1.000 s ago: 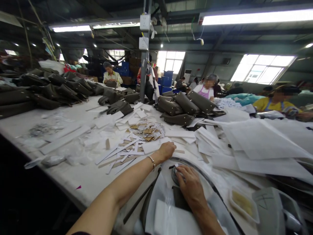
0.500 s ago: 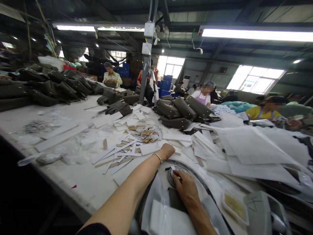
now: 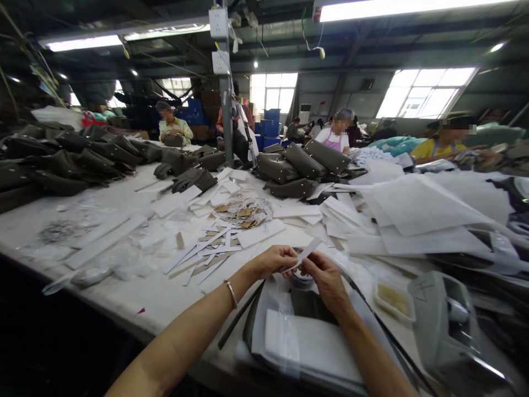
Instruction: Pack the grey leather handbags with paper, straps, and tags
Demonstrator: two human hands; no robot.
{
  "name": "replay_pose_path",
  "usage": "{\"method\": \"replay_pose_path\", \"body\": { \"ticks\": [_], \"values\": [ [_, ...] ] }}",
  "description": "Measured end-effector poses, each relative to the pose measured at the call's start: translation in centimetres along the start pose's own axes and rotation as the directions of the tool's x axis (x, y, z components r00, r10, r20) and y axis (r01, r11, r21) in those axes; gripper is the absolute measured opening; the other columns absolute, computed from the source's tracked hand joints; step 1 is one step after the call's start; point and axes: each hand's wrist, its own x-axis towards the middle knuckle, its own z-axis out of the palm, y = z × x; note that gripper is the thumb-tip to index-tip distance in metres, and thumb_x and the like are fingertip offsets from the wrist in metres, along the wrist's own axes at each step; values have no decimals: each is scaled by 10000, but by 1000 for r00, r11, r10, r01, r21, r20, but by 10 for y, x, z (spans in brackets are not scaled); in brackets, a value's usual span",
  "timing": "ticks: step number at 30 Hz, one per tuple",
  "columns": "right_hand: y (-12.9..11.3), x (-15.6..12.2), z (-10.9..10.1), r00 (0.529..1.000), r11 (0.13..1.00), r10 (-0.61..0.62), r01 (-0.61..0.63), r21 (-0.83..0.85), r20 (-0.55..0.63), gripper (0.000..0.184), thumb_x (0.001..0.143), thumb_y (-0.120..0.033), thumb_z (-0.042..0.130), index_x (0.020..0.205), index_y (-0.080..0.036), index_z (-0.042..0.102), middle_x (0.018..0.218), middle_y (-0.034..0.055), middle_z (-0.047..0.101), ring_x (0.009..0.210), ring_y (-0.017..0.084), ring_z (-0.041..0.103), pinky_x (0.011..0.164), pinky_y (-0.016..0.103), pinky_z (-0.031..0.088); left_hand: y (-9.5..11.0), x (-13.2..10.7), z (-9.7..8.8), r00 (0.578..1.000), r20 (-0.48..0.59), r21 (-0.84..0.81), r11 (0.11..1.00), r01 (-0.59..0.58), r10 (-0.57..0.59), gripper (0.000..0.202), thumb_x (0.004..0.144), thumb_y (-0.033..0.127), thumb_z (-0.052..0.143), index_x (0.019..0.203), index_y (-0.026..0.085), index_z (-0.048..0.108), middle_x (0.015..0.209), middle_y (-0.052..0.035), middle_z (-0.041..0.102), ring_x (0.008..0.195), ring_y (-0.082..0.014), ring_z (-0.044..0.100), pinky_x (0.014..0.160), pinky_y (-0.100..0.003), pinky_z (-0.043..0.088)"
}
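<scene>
Both hands are raised a little above the table and pinch one narrow white strip between them. My left hand grips its lower left end with closed fingers; a thin bracelet circles that wrist. My right hand pinches the strip near its middle, and the free end slants up to the right. Under the hands lies a dark grey bag piece partly wrapped in clear plastic, with a white foam sheet over its near part. A small roll of tape sits just below the fingers.
White and brown strips and paper tags litter the white table. Grey bags are piled at the middle and far left. Large white sheets cover the right. A shallow tray lies at right. Other people work across the table beside a pole.
My left hand came back from the strips on the table and my right hand lifted off the tape roll. They now meet, holding a white strip. The view swung slightly right.
</scene>
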Motion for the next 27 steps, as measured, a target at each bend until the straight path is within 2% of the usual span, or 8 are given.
{"method": "replay_pose_path", "body": {
  "ticks": [3, 9, 17, 22, 25, 27],
  "values": [
    [-3, -2, 1, 1000, 1000, 24, -24, -6, 6, 372, 683, -438, 810, 929, -169, 735, 729, 19, 693, 614, 145, 580, 613, 284, 479, 0, -5, 7, 1000, -27, -96, 995, -16, 13, 456, 816, 575, 610, 915, 129, 601, 783, -54, 671, 602, -112, 583, 562, -229, 440],
    [-2, 0, 0, 995, 995, 80, -83, -60, -51, 430, 634, -468, 832, 921, -159, 744, 712, 17, 685, 592, 141, 557, 603, 286, 475, -2, -12, 15, 995, -95, -151, 987, -52, 38, 379, 751, 497, 722, 843, 129, 702, 791, -37, 693, 713, -132, 598, 691, -249, 447],
    [5, 2, -3, 993, 987, 92, -100, -126, -71, 428, 630, -482, 822, 918, -171, 767, 814, 51, 741, 696, 185, 626, 683, 313, 505, 0, -16, 12, 999, -20, -231, 972, 30, -35, 454, 759, 553, 693, 886, 117, 709, 801, -49, 691, 682, -126, 593, 677, -257, 462],
    [-1, 1, 1, 994, 988, 96, -102, -114, -57, 443, 635, -507, 805, 913, -163, 770, 727, 43, 724, 643, 188, 620, 620, 310, 503, -3, -18, 7, 998, 9, -237, 970, 56, -56, 482, 783, 573, 666, 943, 121, 704, 838, -62, 706, 702, -137, 624, 697, -265, 483],
    [-3, 0, 3, 994, 991, 109, -111, -69, -31, 455, 645, -519, 796, 917, -155, 764, 687, 41, 710, 611, 187, 616, 586, 308, 505, -5, -17, 10, 997, -28, -205, 977, 65, -72, 506, 821, 595, 608, 962, 119, 702, 862, -80, 721, 708, -154, 648, 692, -277, 506],
    [-1, 1, 3, 993, 994, 104, -106, -37, -60, 445, 612, -502, 821, 872, -147, 754, 667, 37, 698, 570, 175, 599, 531, 293, 491, -6, -14, 11, 994, -77, -159, 985, 70, -84, 476, 835, 564, 602, 958, 116, 701, 874, -90, 729, 719, -168, 667, 689, -284, 526]
  ]
}}
